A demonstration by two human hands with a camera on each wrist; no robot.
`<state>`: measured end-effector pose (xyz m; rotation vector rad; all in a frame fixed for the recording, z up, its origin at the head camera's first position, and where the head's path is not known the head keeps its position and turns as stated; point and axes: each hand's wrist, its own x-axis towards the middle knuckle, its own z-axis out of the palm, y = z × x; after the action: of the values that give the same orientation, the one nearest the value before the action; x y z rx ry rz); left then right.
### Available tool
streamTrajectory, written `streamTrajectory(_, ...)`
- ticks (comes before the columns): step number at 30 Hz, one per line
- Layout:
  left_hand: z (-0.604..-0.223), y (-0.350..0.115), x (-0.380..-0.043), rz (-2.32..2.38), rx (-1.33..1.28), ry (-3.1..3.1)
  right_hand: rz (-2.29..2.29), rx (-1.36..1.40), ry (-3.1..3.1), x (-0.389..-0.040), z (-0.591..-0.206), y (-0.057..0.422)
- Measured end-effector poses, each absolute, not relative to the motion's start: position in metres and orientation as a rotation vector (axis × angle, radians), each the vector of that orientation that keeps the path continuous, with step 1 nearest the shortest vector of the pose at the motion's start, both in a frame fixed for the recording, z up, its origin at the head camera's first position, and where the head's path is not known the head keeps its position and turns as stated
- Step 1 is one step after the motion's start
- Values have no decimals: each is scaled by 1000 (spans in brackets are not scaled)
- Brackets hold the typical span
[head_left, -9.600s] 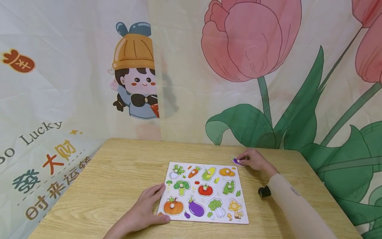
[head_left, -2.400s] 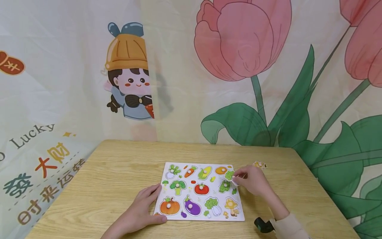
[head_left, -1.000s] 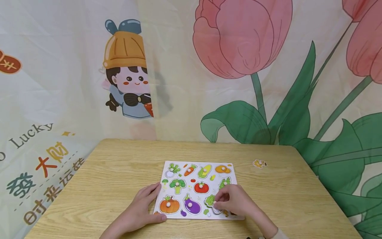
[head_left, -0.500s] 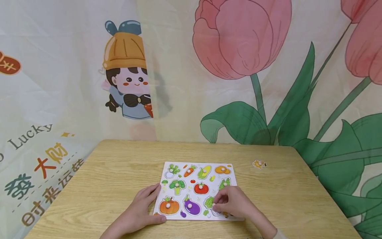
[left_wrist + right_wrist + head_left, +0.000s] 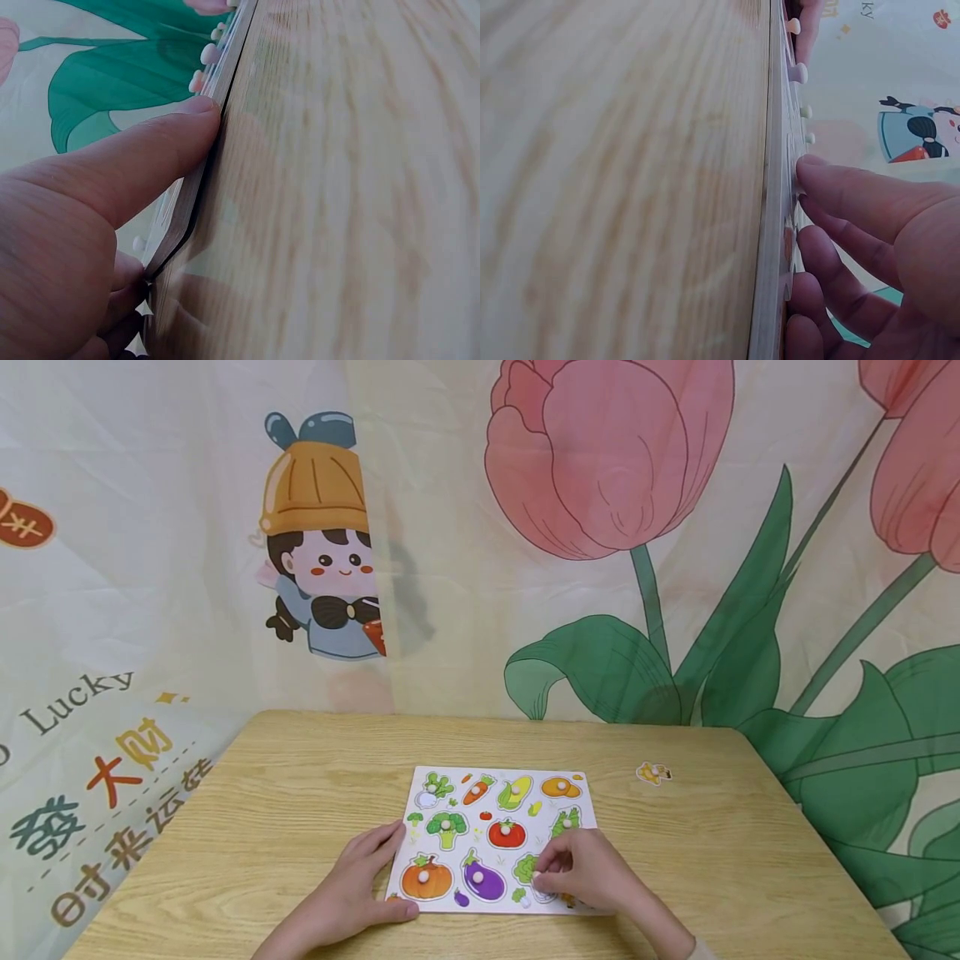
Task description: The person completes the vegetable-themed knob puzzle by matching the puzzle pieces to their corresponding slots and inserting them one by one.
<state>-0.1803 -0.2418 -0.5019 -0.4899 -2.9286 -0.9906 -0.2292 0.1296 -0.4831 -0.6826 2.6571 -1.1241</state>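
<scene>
A white wooden vegetable puzzle board with knobbed pieces lies on the table. My left hand holds its near left corner, thumb on the front edge and fingers along the left side; the left wrist view shows the thumb on the edge. My right hand pinches the knob of the bok choy piece over its slot in the bottom row; the hand hides part of the piece. Beside it sits the eggplant piece. The mushroom slot is mostly covered by the right hand.
A mushroom piece lies apart on the table, behind and right of the board. Pumpkin, tomato and other pieces sit in their slots. A printed cloth hangs behind the table.
The eggplant piece, earlier in my right hand, now sits in the board. My right hand has since brought the bok choy piece from above the board's right side down to its slot. The left hand stays put.
</scene>
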Motion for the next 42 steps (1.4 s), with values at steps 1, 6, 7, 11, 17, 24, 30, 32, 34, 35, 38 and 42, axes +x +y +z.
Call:
streamTrajectory(1, -502, -242, -180, -993, -489, -2930, -1124, -682, 2657, -229, -483, 129)
streamTrajectory(6, -502, -242, -180, -1016, -483, -2935, -1131, -673, 2644, -229, -483, 129)
streamTrajectory(7, -502, -241, -180, -1020, -479, -2938, -1134, -671, 2638, -229, -482, 130)
streamTrajectory(11, -501, -241, -180, -1029, -478, -2940, -1140, -672, 2621, -229, -482, 130)
streamTrajectory(17, -501, -241, -180, -1034, -479, -2936, -1142, -689, 2609, -232, -482, 131)
streamTrajectory(24, -503, -240, -181, -1059, -460, -2947, -1131, -709, 2642, -237, -473, 141)
streamTrajectory(30, -504, -241, -182, -1076, -457, -2952, -1170, -601, 2713, -245, -459, 159)
streamTrajectory(32, -504, -242, -182, -1079, -451, -2955, -1195, -561, 2727, -248, -455, 167)
streamTrajectory(34, -503, -242, -182, -1078, -446, -2958, -1206, -530, 2747, -252, -451, 176)
streamTrajectory(35, -503, -242, -182, -1078, -446, -2959, -1210, -514, 2758, -254, -449, 180)
streamTrajectory(38, -503, -241, -182, -1076, -447, -2959, -1219, -478, 2797, -260, -444, 197)
streamTrajectory(42, -502, -241, -181, -1066, -447, -2965, -1208, -437, 2880, -271, -440, 223)
